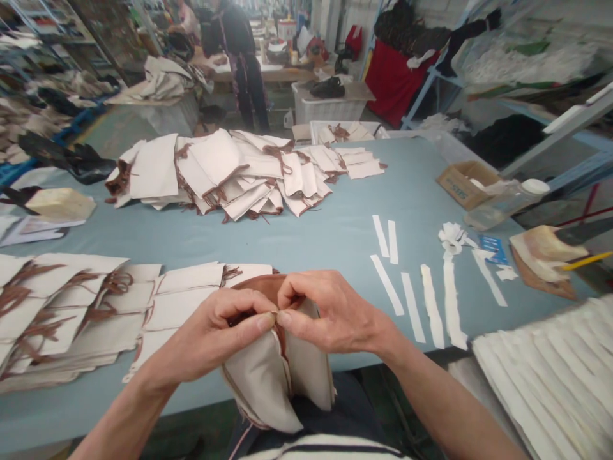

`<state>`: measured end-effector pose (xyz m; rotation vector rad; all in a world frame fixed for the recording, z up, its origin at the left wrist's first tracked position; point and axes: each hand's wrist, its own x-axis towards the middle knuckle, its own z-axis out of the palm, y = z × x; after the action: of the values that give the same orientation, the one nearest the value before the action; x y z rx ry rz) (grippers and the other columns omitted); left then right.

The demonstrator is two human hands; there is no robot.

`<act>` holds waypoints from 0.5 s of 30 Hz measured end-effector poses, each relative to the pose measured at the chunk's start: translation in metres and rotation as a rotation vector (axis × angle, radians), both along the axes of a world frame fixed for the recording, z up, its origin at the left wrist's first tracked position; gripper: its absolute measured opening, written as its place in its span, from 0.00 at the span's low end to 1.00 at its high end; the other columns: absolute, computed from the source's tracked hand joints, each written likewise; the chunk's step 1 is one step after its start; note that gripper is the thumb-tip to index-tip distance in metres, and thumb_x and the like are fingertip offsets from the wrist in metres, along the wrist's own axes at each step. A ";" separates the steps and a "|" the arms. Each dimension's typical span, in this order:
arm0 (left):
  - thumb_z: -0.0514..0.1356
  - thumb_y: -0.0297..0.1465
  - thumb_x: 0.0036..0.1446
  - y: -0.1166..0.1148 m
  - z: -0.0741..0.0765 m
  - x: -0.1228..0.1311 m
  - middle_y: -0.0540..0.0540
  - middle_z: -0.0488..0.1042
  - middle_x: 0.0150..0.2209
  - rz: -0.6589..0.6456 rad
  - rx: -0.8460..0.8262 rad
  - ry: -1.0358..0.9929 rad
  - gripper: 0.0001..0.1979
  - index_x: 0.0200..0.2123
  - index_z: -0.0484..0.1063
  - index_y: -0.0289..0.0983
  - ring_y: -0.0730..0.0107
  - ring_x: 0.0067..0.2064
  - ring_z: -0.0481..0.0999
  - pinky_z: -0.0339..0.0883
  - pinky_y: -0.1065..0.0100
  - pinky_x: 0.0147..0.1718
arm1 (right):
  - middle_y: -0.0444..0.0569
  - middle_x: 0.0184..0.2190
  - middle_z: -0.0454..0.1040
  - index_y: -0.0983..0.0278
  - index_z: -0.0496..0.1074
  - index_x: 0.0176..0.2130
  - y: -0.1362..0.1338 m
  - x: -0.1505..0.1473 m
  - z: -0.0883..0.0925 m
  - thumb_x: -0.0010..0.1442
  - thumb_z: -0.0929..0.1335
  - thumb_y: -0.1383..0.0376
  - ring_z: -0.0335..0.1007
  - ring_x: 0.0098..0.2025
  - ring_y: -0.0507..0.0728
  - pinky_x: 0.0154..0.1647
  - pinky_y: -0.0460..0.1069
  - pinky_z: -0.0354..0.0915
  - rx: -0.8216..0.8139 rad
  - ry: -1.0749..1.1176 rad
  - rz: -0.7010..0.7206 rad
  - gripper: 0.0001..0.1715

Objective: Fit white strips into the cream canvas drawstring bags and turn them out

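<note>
Just over the table's front edge hangs a cream fabric piece (pixel 261 383) with brown edging and a brown inner face. My left hand (pixel 234 329) pinches its top edge between thumb and finger. Close beside it, my right hand (pixel 318 313) pinches the same edge, the two thumb tips almost touching. What lies right between the fingertips is too small to make out. To the left, stacked cream pieces (pixel 184 300) with brown trim lie on the blue-green table (pixel 335 243).
A loose heap of cream pieces (pixel 205 166) spreads across the table's far side. White strips (pixel 387 284) lie on the right, near a clear jar (pixel 502 204) and a cardboard box (pixel 467 185). White folded material (pixel 550 377) borders the lower right. A person (pixel 239 57) stands in the background.
</note>
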<state>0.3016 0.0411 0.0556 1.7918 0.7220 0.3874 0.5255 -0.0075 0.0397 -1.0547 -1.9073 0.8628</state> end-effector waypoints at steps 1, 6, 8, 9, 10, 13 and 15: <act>0.61 0.37 0.68 0.000 0.001 0.000 0.48 0.79 0.28 0.007 -0.001 0.010 0.15 0.33 0.82 0.35 0.72 0.30 0.72 0.63 0.75 0.28 | 0.42 0.30 0.76 0.61 0.69 0.33 -0.001 -0.001 0.000 0.60 0.70 0.66 0.67 0.30 0.51 0.36 0.47 0.60 0.013 -0.017 -0.005 0.04; 0.61 0.36 0.67 -0.001 0.006 0.001 0.50 0.76 0.27 0.000 0.022 0.033 0.15 0.31 0.80 0.35 0.73 0.28 0.70 0.60 0.75 0.26 | 0.41 0.27 0.75 0.61 0.68 0.31 -0.004 -0.004 -0.002 0.57 0.72 0.62 0.66 0.28 0.52 0.33 0.47 0.58 0.037 -0.056 -0.041 0.09; 0.59 0.36 0.68 -0.004 0.008 0.001 0.51 0.75 0.27 0.006 0.072 0.039 0.15 0.32 0.79 0.35 0.73 0.29 0.69 0.60 0.74 0.27 | 0.42 0.27 0.74 0.61 0.67 0.30 -0.004 -0.006 -0.001 0.57 0.72 0.62 0.66 0.29 0.52 0.34 0.47 0.58 0.022 -0.059 -0.060 0.09; 0.58 0.36 0.69 -0.006 0.008 0.001 0.51 0.74 0.28 0.010 0.098 0.049 0.15 0.32 0.78 0.35 0.72 0.29 0.69 0.60 0.74 0.28 | 0.42 0.26 0.74 0.61 0.67 0.29 -0.004 -0.009 0.000 0.56 0.71 0.63 0.66 0.29 0.52 0.34 0.47 0.58 0.019 -0.073 -0.079 0.09; 0.57 0.36 0.70 -0.009 0.009 0.002 0.51 0.74 0.28 0.022 0.124 0.060 0.15 0.32 0.77 0.36 0.71 0.30 0.69 0.61 0.73 0.29 | 0.42 0.26 0.74 0.61 0.66 0.28 -0.005 -0.012 0.000 0.56 0.70 0.63 0.65 0.28 0.52 0.33 0.48 0.57 0.022 -0.096 -0.107 0.09; 0.55 0.37 0.71 -0.018 0.005 0.007 0.51 0.73 0.29 0.142 0.176 0.085 0.15 0.32 0.72 0.37 0.70 0.32 0.70 0.62 0.71 0.31 | 0.43 0.23 0.72 0.60 0.64 0.26 -0.007 -0.024 0.002 0.53 0.69 0.64 0.63 0.27 0.54 0.31 0.49 0.55 0.077 -0.187 -0.236 0.08; 0.54 0.38 0.70 -0.024 0.000 0.011 0.51 0.71 0.29 0.262 0.145 0.059 0.15 0.30 0.68 0.38 0.69 0.32 0.68 0.62 0.70 0.31 | 0.44 0.23 0.73 0.60 0.65 0.27 -0.009 -0.031 0.002 0.53 0.69 0.64 0.63 0.26 0.54 0.32 0.50 0.55 0.107 -0.244 -0.318 0.06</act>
<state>0.3125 0.0171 0.0553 1.8544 0.9969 0.5751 0.4944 -0.0162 0.0414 -1.4013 -1.8861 0.4642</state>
